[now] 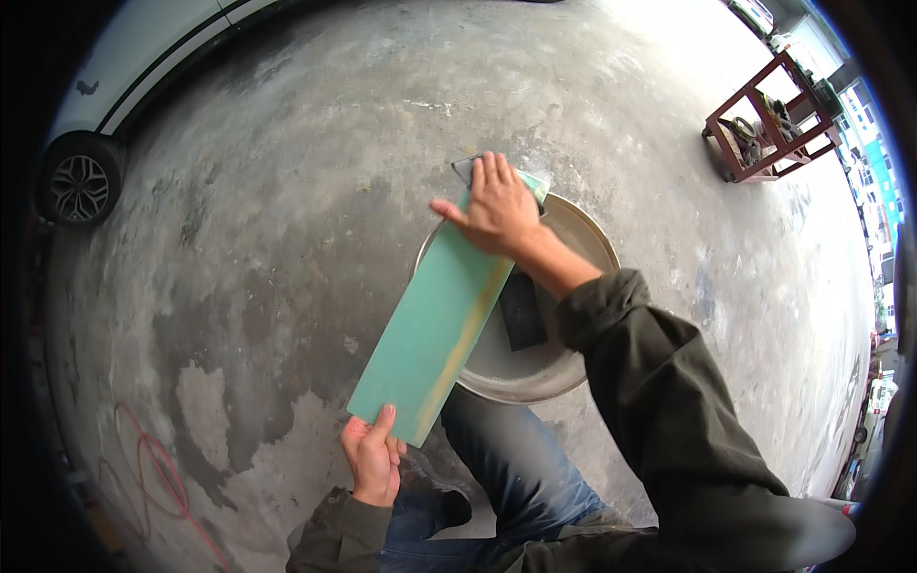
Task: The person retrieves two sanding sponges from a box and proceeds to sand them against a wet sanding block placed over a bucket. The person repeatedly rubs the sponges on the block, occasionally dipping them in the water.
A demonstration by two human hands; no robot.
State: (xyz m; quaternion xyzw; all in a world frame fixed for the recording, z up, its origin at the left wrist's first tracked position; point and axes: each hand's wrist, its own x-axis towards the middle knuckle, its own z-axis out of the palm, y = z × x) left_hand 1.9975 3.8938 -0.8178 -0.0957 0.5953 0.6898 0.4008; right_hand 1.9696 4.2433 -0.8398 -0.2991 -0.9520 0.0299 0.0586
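A long flat green panel point(430, 320) with a yellowish stripe along its right side slants over a round metal basin point(600, 239). My left hand point(373, 460) grips the panel's near end, thumb on top and fingers underneath. At the far end my right hand point(501, 207) lies flat, fingers stretched forward and thumb out to the left. Under that palm a thin greyish piece point(464, 169) peeks out; most of it is covered, so its kind is unclear. A dark rectangular sheet point(522, 313) lies in the basin, partly behind the panel, in what looks like cloudy water.
My knees point(521, 468) are close to the basin's near side. A car's wheel point(80, 181) stands at the far left. A reddish tool cart point(774, 129) is at the far right. A red hose point(158, 454) curls on the concrete floor point(277, 258) at lower left.
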